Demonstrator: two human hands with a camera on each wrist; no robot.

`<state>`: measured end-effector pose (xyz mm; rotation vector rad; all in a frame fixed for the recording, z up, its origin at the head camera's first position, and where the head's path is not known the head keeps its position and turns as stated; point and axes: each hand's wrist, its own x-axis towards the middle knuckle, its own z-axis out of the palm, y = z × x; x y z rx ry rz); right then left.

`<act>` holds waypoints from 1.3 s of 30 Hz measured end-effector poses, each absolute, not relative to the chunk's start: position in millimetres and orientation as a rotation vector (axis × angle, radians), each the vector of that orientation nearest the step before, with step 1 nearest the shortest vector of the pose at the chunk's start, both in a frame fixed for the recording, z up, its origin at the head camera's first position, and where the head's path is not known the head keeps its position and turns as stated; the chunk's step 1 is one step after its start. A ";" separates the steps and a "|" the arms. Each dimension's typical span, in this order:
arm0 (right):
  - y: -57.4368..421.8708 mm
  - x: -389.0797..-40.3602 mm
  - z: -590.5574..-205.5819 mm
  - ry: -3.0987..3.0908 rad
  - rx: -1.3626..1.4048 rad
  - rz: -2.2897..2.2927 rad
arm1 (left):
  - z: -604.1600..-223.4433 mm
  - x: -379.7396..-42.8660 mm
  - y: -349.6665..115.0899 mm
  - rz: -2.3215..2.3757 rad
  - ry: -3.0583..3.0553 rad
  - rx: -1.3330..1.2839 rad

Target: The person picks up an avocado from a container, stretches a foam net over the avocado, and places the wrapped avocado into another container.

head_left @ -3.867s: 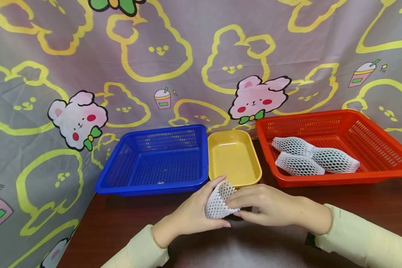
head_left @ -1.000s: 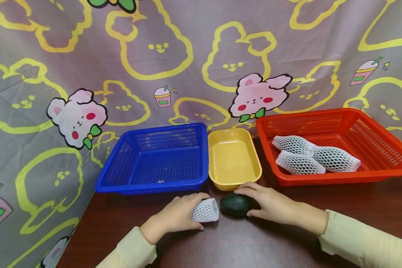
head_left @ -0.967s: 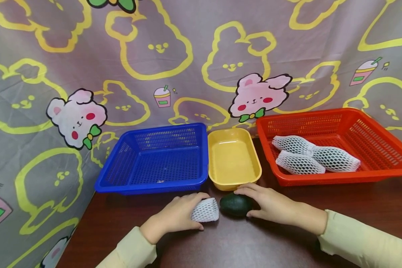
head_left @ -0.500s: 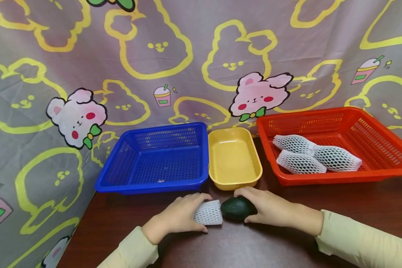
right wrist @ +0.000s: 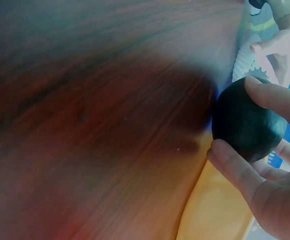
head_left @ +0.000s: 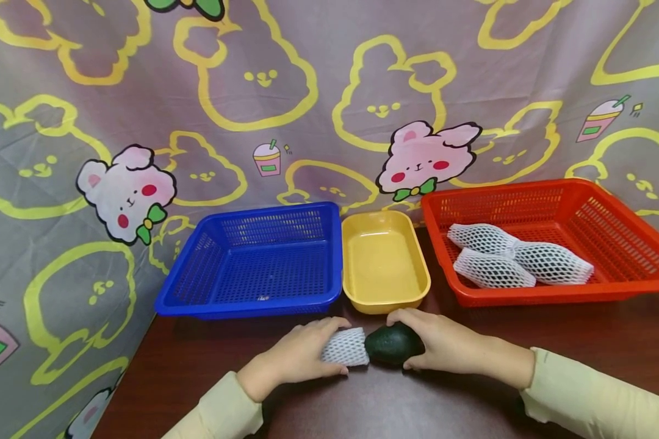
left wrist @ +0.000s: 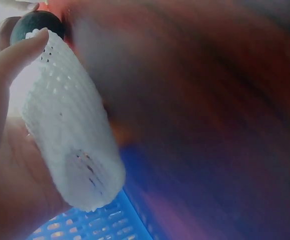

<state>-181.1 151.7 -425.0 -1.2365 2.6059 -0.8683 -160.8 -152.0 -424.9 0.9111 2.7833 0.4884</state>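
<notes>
In the head view my left hand (head_left: 293,355) holds a white foam net sleeve (head_left: 347,347), thumb and fingers curled round its sides. The left wrist view shows the sleeve (left wrist: 75,110) as a hollow tube, its near end open. My right hand (head_left: 445,341) grips a dark green avocado (head_left: 393,345) from the right, thumb below and fingers above. The avocado's narrow left tip meets the sleeve's right mouth just over the brown table. In the right wrist view the avocado (right wrist: 247,120) sits between thumb and fingertips, with the sleeve behind it.
Behind the hands stand a blue basket (head_left: 247,308), a yellow tray (head_left: 384,305) and a red basket (head_left: 554,296), side by side. Several net-sleeved avocados (head_left: 551,262) lie in the red basket. A patterned curtain (head_left: 318,79) hangs close behind them.
Earlier both hands were at the sleeve, the right fingers in its mouth. The right hand has since taken hold of the avocado, and the sleeve has moved slightly right to meet its tip.
</notes>
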 end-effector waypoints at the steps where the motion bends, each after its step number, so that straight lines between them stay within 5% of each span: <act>1: 151.9 -180.7 -425.3 2.605 -1.236 -0.872 | -425.2 -160.7 -151.2 0.494 2.777 0.913; 39: 158.1 -182.3 -425.6 2.342 -1.132 -1.095 | -424.1 -163.8 -132.8 0.423 2.788 0.920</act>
